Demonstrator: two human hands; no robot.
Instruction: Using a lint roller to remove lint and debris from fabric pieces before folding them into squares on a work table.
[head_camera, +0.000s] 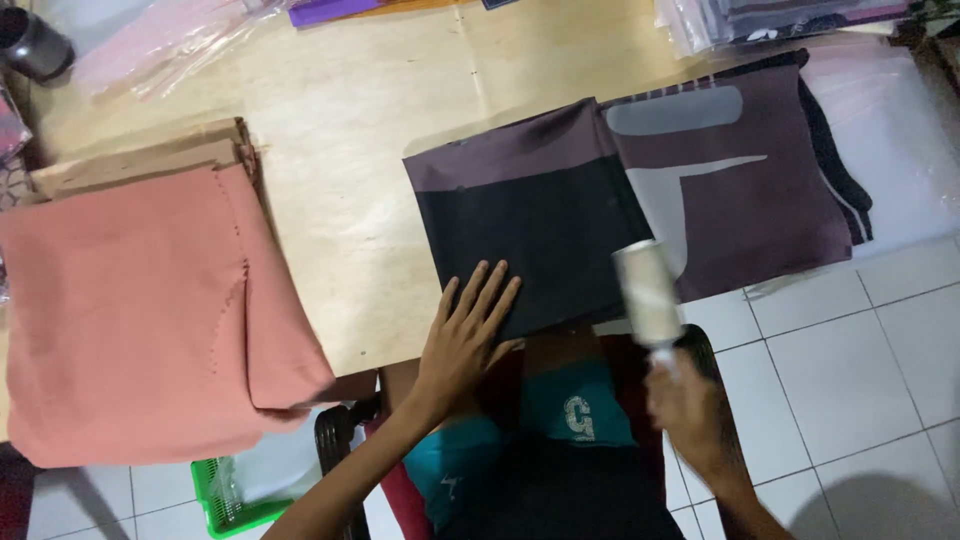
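A folded dark cloth (540, 220), black with a purple-brown band along its far edge, lies on the wooden table (370, 130) in front of me. My left hand (468, 335) rests flat on its near left corner, fingers spread. My right hand (690, 410) grips the handle of a white lint roller (648, 292), which is held tilted over the cloth's near right edge. Beside it to the right lies another purple-brown cloth (760, 190) with grey shapes and a black edge.
A stack of salmon-pink and tan folded cloths (140, 310) covers the table's left side and overhangs its edge. Clear plastic bags (160, 40) and bagged cloths (780, 20) lie at the back. A green basket (225, 500) sits on the white tiled floor (860, 350).
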